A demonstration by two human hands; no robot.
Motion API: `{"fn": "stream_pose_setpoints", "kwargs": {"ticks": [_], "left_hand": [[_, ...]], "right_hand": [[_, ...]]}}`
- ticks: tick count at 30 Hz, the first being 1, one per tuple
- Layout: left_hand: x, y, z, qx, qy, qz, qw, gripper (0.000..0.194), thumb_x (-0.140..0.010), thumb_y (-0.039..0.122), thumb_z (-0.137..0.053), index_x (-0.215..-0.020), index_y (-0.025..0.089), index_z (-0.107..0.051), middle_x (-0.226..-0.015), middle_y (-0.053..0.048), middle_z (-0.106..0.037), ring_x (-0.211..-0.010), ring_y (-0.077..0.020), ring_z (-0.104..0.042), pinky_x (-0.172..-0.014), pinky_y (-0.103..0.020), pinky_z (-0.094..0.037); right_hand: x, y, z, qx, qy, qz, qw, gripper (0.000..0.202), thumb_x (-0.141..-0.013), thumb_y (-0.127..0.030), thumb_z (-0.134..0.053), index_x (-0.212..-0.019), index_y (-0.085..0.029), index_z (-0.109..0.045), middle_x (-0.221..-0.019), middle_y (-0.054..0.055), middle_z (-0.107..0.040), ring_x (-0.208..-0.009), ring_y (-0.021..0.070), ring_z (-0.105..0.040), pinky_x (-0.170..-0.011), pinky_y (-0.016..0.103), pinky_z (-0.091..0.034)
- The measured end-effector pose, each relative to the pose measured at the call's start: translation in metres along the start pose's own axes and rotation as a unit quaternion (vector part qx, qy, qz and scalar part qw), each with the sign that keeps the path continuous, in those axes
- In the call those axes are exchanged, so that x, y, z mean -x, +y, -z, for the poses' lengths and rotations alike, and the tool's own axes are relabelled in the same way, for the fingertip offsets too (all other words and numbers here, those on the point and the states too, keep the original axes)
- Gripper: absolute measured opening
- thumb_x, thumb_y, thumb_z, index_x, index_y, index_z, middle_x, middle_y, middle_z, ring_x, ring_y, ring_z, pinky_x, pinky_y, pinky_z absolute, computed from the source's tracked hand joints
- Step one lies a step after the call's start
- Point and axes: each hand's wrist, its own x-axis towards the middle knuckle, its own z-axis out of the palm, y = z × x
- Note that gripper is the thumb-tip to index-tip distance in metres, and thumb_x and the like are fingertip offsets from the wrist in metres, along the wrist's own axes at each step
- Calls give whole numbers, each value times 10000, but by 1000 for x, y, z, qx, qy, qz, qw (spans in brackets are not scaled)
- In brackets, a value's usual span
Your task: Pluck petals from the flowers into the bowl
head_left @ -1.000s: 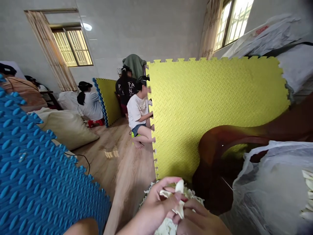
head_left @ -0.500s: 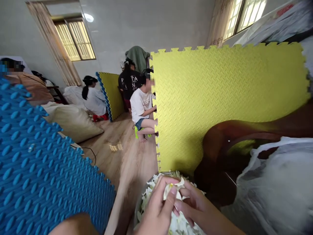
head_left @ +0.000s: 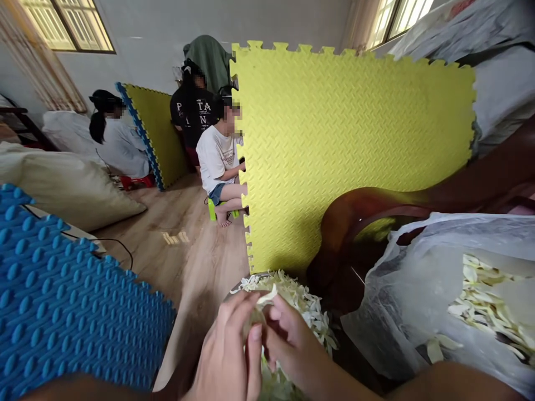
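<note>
Nearest you, your left hand (head_left: 228, 342) has its fingers curled inward and its thumb raised, closed around a pale petal (head_left: 268, 296) whose curved tip shows above your fingertips. Your right hand (head_left: 295, 334) meets it from the other side, fingers bent and index fingertip against the petal; whether these fingers grip it or merely touch cannot be told. A heap of similar pale pieces (head_left: 303, 301) lies beneath and just beyond both hands. To your right, more pieces (head_left: 480, 295) lie in a clear plastic bag (head_left: 376, 306). On your left stands a blue mat (head_left: 83, 312), its surface covered in raised oval bumps. Past the heap, curved dark wood (head_left: 340, 214) stands before an upright yellow mat (head_left: 334, 139) with a notched edge. Farther off, one person in a white shirt (head_left: 217, 153) sits on a green stool (head_left: 212, 209), partly hidden by that mat; a bulging sack (head_left: 71, 181) rests on the floor (head_left: 171, 236).
</note>
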Motion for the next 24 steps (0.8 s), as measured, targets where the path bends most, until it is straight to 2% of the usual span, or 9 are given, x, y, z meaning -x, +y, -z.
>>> {"fn": "stream_pose_setpoints", "kwargs": {"ticks": [3, 7, 11, 14, 16, 18, 20, 22, 24], "left_hand": [[-1, -20, 6, 12, -32, -92, 995, 262, -926, 100, -424, -1184, 104, -467, -1058, -122, -575, -990, -181, -591, -813, -271, -532], [-7, -38, 15, -8, -69, -110, 991, 286, -942, 137, -456, -1224, 92, -442, -959, -110, -622, -845, -176, -625, -692, -267, -543], [-13, -37, 18, -29, -100, -123, 987, 236, -971, 260, -416, -1170, 140, -456, -774, -46, -647, -625, -168, -615, -567, -276, -510], [-10, -28, 16, 50, -99, 26, 993, 187, -979, 245, -383, -1158, 195, -411, -606, 48, -574, -451, -118, -514, -460, -216, -410], [-7, -20, 14, 142, -132, 170, 966, 205, -979, 243, -366, -1182, 220, -382, -526, 94, -473, -407, -103, -433, -423, -189, -341], [-5, -14, 13, 218, -175, 260, 924, 235, -972, 299, -375, -1198, 235, -383, -542, 86, -470, -451, -109, -432, -445, -189, -334], [-5, -9, 10, 263, -197, 304, 894, 256, -955, 370, -410, -1174, 237, -417, -597, 62, -507, -513, -112, -450, -499, -200, -355], [-6, -5, 7, 316, -211, 361, 852, 278, -927, 454, -449, -1095, 233, -458, -605, 63, -478, -515, -99, -412, -502, -197, -338], [-5, -1, 4, 402, -243, 463, 751, 354, -877, 567, -473, -985, 230, -465, -535, 95, -373, -438, -75, -286, -430, -184, -258]], "right_hand": [[5, -4, 1, -70, 15, -16, 997, 296, -890, -470, -564, -840, -187, -490, -614, -62, -428, -442, 48, -359, -426, 176, -343], [11, -14, 6, -126, 47, -57, 989, 469, -843, -550, -603, -1120, -203, -449, -535, -102, -432, -352, 32, -260, -340, 151, -240], [15, -27, 11, -133, 32, -63, 989, 486, -842, -540, -621, -1145, -211, -429, -529, -112, -400, -387, 29, -215, -353, 134, -197], [20, -34, 11, -96, 5, -35, 995, 445, -882, -495, -592, -1192, -236, -406, -562, -106, -380, -418, 39, -218, -380, 144, -206], [23, -36, 13, -22, -10, -1, 1000, 379, -941, -430, -522, -1247, -263, -375, -589, -91, -383, -442, 60, -270, -401, 162, -241], [24, -36, 18, 121, -2, 105, 987, 301, -988, -316, -443, -1277, -284, -366, -621, -67, -425, -490, 90, -358, -444, 192, -301], [22, -37, 27, 322, -10, 276, 905, 287, -993, -196, -397, -1270, -272, -404, -661, -32, -500, -554, 126, -431, -497, 237, -344], [17, -37, 38, 496, -32, 410, 765, 279, -982, -132, -380, -1237, -212, -457, -693, 4, -567, -590, 156, -455, -526, 280, -345], [11, -38, 50, 592, -42, 449, 668, 245, -983, -122, -371, -1200, -145, -482, -686, 20, -594, -597, 168, -454, -532, 300, -332]]}}
